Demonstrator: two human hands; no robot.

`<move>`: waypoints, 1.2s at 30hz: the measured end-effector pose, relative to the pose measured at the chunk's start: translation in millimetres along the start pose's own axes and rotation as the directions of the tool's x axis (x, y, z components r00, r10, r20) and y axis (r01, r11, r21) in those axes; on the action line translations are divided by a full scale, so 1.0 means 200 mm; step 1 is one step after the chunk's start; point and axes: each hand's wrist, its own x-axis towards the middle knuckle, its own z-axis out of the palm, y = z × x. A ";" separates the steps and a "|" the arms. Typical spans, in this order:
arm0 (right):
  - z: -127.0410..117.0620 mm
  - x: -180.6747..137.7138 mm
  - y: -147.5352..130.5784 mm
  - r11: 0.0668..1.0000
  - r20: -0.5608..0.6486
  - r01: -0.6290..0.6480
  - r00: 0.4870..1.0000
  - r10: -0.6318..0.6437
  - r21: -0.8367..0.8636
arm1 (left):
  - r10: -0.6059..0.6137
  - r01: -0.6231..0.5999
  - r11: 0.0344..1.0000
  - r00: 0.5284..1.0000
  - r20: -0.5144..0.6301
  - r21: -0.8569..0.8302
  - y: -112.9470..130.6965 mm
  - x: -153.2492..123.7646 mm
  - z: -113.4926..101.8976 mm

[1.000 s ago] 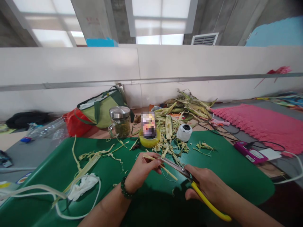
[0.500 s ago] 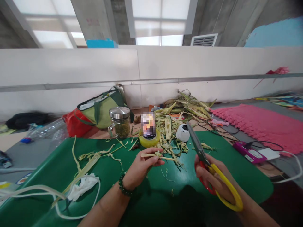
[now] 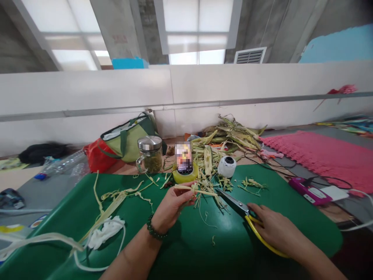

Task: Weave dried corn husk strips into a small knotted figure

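Pinched between the thumb and fingers of my left hand (image 3: 171, 205) is a pale corn husk strip (image 3: 207, 192), pointing right with a small greenish knot or tuft near the fingertips. My right hand (image 3: 278, 230) is on the handles of a pair of scissors (image 3: 239, 204), low over the green mat (image 3: 227, 241). Their blades look nearly closed and point up-left toward husk scraps (image 3: 218, 200). Part of the yellow handle is hidden beneath that hand; the other handle hardly shows. A phone (image 3: 184, 157) leans upright on a yellow tape roll (image 3: 185, 175) beyond my left hand.
A glass mug with a metal lid (image 3: 149, 153) and a green bag (image 3: 132, 142) stand behind the mat. Dried husks (image 3: 236, 132) are piled at the back, near a white roll (image 3: 226, 167). White cable (image 3: 43, 238) and crumpled tissue (image 3: 107, 232) lie left; a purple power strip (image 3: 310, 191) lies right.
My right hand has lowered the scissors from upright to nearly flat near the mat, their tips swinging down and left. My left hand still holds the husk strip. The view has tilted slightly upward.
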 end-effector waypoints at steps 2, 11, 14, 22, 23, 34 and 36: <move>-0.03 0.00 0.01 0.999 0.028 0.033 0.999 -0.032 -0.035 | 0.052 -0.054 0.996 0.998 0.036 0.077 0.00 -0.01 0.01; -0.25 0.05 -0.35 0.702 -0.366 0.416 0.901 -0.232 0.578 | 0.152 -0.165 0.948 0.986 0.069 0.271 -0.08 -0.01 0.08; -0.21 0.14 -0.49 0.486 -0.281 0.390 0.917 -0.284 0.782 | 0.161 -0.184 0.946 0.981 0.108 0.265 -0.09 -0.03 0.10; -0.15 0.20 -0.52 0.186 -0.247 0.271 0.959 -0.142 0.944 | -0.033 0.007 0.970 0.994 0.101 0.244 -0.09 -0.08 0.07; -0.15 0.19 -0.53 0.168 -0.239 0.260 0.962 -0.136 0.951 | 0.003 -0.018 0.978 0.998 0.070 0.208 -0.11 -0.09 0.08; -0.07 0.26 -0.58 -0.062 -0.092 0.088 0.993 -0.072 0.994 | 0.209 -0.187 0.954 0.975 -0.073 0.234 -0.24 -0.11 0.11; -0.07 0.25 -0.60 -0.058 -0.114 0.109 0.990 -0.082 0.992 | 0.199 -0.181 0.948 0.979 -0.044 0.262 -0.24 -0.11 0.10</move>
